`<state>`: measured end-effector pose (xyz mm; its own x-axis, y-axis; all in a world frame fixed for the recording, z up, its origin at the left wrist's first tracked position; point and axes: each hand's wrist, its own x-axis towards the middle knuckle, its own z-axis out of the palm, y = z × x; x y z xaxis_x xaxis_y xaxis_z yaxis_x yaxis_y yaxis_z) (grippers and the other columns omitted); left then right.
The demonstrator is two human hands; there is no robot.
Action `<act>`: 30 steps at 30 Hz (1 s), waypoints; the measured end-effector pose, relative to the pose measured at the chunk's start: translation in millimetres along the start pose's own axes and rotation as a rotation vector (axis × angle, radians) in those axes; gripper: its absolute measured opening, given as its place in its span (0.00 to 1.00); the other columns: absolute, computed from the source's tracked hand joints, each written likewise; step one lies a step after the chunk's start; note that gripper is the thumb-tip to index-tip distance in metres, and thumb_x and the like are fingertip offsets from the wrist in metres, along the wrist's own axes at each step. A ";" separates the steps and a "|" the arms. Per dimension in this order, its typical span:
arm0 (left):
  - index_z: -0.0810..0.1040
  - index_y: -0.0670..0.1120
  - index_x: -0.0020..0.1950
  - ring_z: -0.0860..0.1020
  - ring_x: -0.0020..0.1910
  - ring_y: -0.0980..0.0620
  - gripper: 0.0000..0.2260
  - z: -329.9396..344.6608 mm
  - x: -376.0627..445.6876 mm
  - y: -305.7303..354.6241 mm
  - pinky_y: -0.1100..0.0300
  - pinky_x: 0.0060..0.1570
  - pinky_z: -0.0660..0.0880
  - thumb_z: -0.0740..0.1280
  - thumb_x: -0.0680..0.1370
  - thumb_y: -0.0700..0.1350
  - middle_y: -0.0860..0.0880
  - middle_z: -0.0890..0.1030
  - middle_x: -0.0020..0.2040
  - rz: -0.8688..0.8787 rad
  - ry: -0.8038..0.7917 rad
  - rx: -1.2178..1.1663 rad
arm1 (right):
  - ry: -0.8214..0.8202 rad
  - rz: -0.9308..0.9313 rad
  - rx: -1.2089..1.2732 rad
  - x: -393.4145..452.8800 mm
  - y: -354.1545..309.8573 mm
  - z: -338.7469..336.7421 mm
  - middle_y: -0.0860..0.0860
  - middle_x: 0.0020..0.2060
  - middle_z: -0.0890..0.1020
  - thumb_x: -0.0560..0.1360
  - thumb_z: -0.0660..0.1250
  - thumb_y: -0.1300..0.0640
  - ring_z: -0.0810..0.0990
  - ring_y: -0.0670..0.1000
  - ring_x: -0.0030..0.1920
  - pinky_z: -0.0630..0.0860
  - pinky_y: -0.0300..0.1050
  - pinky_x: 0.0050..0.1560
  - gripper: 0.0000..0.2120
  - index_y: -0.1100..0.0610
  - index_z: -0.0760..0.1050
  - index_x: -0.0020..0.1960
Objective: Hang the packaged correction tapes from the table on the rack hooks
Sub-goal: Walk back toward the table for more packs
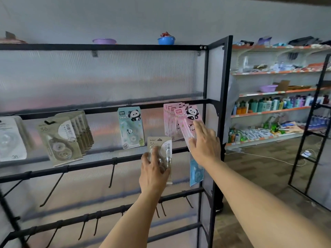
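Observation:
My left hand (154,170) grips a grey-white packaged correction tape (161,149) marked 36, held upright in front of the black rack (114,108). My right hand (204,142) holds the lower part of a pink panda correction tape pack (187,119), the front one of several pink packs hanging from a hook at the right end of the upper bar. A mint panda pack (131,127) hangs to their left. Olive-grey packs (62,138) and white packs (10,138) hang further left. A blue pack (196,173) hangs on the bar below, partly behind my right arm.
Bare black hooks (112,174) stick out from the lower bars. Bowls (166,40) sit on top of the rack. Store shelves (279,108) with bottles and goods stand at the right, with another black frame (309,127) in front of them.

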<state>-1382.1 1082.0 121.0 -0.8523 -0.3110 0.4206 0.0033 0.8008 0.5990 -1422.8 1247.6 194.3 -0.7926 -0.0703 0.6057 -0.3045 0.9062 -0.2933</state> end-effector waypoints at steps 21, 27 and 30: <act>0.55 0.61 0.75 0.72 0.63 0.45 0.36 -54.5 -21.5 -29.0 0.49 0.42 0.80 0.72 0.73 0.51 0.48 0.59 0.71 -0.124 0.129 0.027 | -0.233 -0.270 0.168 -44.3 -78.0 41.1 0.53 0.75 0.62 0.82 0.57 0.53 0.63 0.53 0.73 0.64 0.47 0.70 0.26 0.55 0.54 0.78; 0.54 0.60 0.76 0.72 0.64 0.45 0.34 -90.9 -29.0 -56.3 0.54 0.41 0.75 0.69 0.75 0.54 0.49 0.57 0.73 -0.149 0.199 0.022 | -0.310 -0.246 0.385 -61.9 -141.3 43.1 0.51 0.75 0.63 0.82 0.58 0.52 0.70 0.53 0.69 0.72 0.48 0.61 0.28 0.50 0.52 0.79; 0.53 0.60 0.76 0.72 0.65 0.45 0.34 -112.2 -26.8 -74.3 0.51 0.45 0.77 0.68 0.75 0.55 0.48 0.56 0.74 -0.136 0.230 0.029 | -0.290 -0.189 0.494 -63.5 -176.6 47.1 0.50 0.75 0.64 0.81 0.60 0.51 0.74 0.54 0.65 0.73 0.47 0.57 0.31 0.47 0.49 0.79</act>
<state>-1300.9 973.4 141.7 -0.7023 -0.5227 0.4832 -0.1212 0.7567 0.6424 -1343.6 1072.3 172.8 -0.7915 -0.3848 0.4748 -0.6083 0.5713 -0.5510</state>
